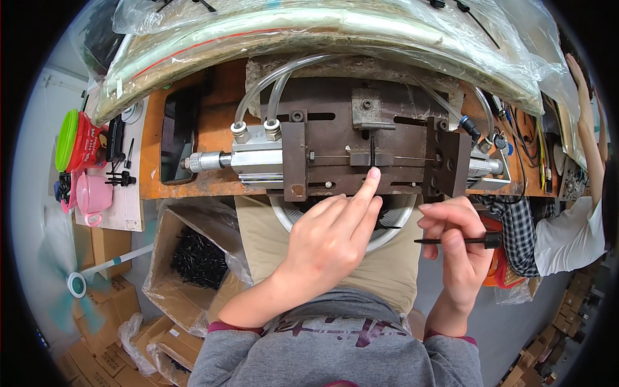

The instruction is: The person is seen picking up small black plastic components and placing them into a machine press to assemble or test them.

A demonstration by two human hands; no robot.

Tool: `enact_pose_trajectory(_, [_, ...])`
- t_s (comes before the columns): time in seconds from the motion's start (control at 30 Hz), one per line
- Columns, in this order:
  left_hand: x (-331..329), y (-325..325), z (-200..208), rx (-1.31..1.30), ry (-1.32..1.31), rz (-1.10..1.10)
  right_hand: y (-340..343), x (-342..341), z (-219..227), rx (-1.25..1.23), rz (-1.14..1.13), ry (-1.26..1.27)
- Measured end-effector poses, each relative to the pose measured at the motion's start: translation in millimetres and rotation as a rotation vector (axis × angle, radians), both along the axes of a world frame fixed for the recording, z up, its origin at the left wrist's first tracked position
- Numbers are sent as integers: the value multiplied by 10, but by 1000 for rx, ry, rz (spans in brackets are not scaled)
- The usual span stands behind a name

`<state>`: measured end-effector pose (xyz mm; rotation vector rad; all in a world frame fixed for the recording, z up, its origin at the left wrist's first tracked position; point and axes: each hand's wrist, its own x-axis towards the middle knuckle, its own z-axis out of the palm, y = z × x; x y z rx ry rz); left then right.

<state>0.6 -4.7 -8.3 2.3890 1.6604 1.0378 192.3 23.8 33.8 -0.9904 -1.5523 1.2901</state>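
My left hand (pixel 329 235) reaches over the front of a dark metal fixture (pixel 335 177) with its index finger stretched out. That fingertip is at the lower end of a thin black rod (pixel 373 151), which stands lengthwise in the small centre block (pixel 361 158). Whether finger and rod touch, I cannot tell. The other fingers lie stretched beside the index, holding nothing I can see. My right hand (pixel 461 248) is closed on a black pin (pixel 454 241) with a thicker head, held level to the right of the fixture. Below the fixture, a round white-rimmed container (pixel 406 216) sits at my lap, partly hidden.
Air cylinders (pixel 258 158) with clear hoses flank the fixture. A phone-like black slab (pixel 177 135) lies left on the wooden bench. A box of black pieces (pixel 200 258) and a fan (pixel 77 284) stand lower left. Plastic-covered material (pixel 322 32) spans the back. Another person (pixel 570 238) sits at right.
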Motion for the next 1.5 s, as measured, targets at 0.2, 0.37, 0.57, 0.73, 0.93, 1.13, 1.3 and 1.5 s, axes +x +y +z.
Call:
enact_pose_trajectory(0.2, [-25, 44, 57, -43, 68, 21, -32, 68, 109, 2, -30, -126])
enact_pose_trajectory(0.37, [-41, 40, 54, -52, 9, 10, -55, 25, 73, 193, -192, -284])
enact_pose_trajectory(0.57, [-11, -176, 371, -278, -774, -353, 26, -38, -80, 895, -146, -687])
enact_pose_trajectory(0.73, [15, -194, 303, -165, -652, -326, 112, -177, -111, 1089, -92, -712])
enact_pose_trajectory(0.93, [-2, -86, 106, -17, -174, -13, 139, -95, -264, 929, -299, -648])
enact_pose_trajectory(1.13, [23, 39, 58, -21, 88, 51, 46, -72, -292, 878, -223, -576])
enact_pose_trajectory(1.3, [-7, 82, 67, -41, 93, 55, -43, -47, -414, 809, -139, -593])
enact_pose_trajectory(1.5, [-111, 18, 102, -64, -23, -10, -367, 108, -1097, 480, 42, -721])
